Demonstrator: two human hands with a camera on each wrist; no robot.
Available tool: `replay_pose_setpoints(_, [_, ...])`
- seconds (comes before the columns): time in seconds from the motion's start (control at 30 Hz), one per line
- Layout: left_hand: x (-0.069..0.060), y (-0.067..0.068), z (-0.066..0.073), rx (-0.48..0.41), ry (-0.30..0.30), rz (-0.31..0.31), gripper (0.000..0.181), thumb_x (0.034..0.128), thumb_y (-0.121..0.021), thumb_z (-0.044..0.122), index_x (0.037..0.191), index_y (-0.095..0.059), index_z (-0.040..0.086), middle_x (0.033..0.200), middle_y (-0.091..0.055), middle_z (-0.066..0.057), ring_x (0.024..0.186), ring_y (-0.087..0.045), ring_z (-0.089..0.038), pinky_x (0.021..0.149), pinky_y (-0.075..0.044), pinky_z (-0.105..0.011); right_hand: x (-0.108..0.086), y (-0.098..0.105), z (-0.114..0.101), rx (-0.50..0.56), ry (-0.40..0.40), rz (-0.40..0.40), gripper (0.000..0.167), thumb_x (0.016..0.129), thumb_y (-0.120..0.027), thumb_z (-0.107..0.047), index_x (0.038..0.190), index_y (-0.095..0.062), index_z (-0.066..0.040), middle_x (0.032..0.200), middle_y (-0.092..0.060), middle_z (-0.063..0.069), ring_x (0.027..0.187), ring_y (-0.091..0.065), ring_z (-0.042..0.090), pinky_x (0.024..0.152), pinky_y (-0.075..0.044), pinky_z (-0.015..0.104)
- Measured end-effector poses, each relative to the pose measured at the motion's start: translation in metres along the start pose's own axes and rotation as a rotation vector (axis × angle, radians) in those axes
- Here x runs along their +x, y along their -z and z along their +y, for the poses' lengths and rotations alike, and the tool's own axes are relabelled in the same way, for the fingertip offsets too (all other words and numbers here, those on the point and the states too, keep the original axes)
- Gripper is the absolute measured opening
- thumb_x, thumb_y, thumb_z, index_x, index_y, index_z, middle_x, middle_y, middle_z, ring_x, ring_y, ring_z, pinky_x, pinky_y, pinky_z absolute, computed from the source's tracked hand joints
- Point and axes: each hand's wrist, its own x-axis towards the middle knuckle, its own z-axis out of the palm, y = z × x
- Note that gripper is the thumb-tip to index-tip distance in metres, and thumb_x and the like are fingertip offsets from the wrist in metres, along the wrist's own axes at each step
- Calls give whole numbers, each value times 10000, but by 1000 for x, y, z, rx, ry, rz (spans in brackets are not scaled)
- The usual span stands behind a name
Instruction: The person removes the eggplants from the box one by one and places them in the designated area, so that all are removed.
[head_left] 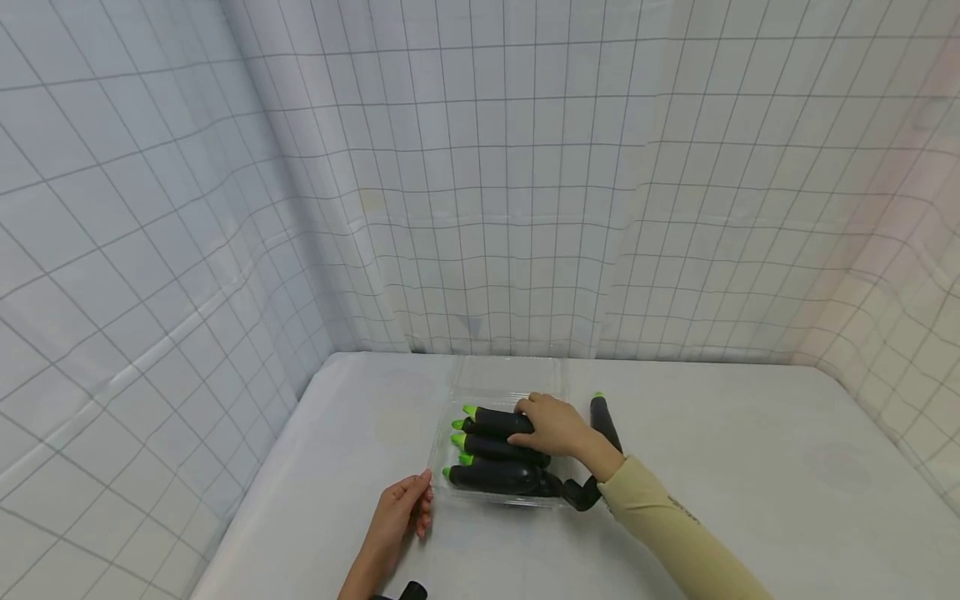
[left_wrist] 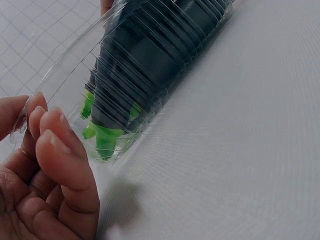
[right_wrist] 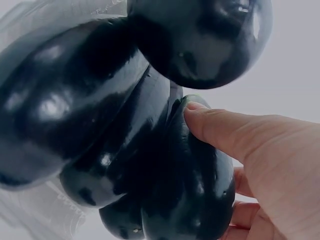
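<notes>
Several dark, glossy eggplants with bright green stem ends lie side by side in a clear plastic clamshell box (head_left: 438,454), its lid (head_left: 510,375) folded back. My right hand (head_left: 555,425) reaches over the box from the right and grips the rear eggplant (head_left: 498,419); in the right wrist view, the thumb presses on this eggplant (right_wrist: 192,185) and the other fingers curl behind it. At the box's left front corner, my left hand (head_left: 401,508) pinches the plastic rim between thumb and fingertips, which the left wrist view shows beside the ribbed wall (left_wrist: 150,65).
Right of the box, another eggplant (head_left: 602,421) lies on the white table (head_left: 750,467), partly hidden by my right forearm. Near my right wrist is a curved black piece (head_left: 581,497). White grid-patterned curtains (head_left: 510,183) enclose the table at the back and sides.
</notes>
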Motion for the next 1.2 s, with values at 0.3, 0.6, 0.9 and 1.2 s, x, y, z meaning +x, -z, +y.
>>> replay_pose_setpoints(0.3, [1,1,-1,7,6,-1,365,948,-575,360,738,-539,64,625,-480,-2,490,-457,-102,425,-404,-214,1,-2,2,26,-3,13,417,854,-705,-376,1113,-621,-61,1039,-593,89,895,-592,243,720,-501,403])
replay_pose_setpoints(0.6, [2,1,-2,-3,10,2,359,966,-555,335,744,-545,53,627,-483,-8,485,-458,-108,423,-400,-216,0,-3,2,18,14,27,422,854,-699,-399,1107,-625,-69,1024,-599,77,861,-596,217,695,-500,381])
replay_pose_setpoints(0.9, [3,0,0,3,25,14,357,968,-554,329,747,-548,49,627,-488,-8,484,-462,-113,423,-404,-223,1,-2,2,20,9,55,445,850,-699,-412,1111,-626,-59,1009,-608,71,849,-603,210,687,-504,374])
replay_pose_setpoints(1.2, [1,-1,1,-12,8,6,350,952,-579,329,744,-544,50,631,-486,-8,481,-457,-106,419,-398,-218,-2,-1,2,67,-15,80,468,863,-687,-407,1146,-604,-43,1001,-602,64,794,-586,178,648,-491,345])
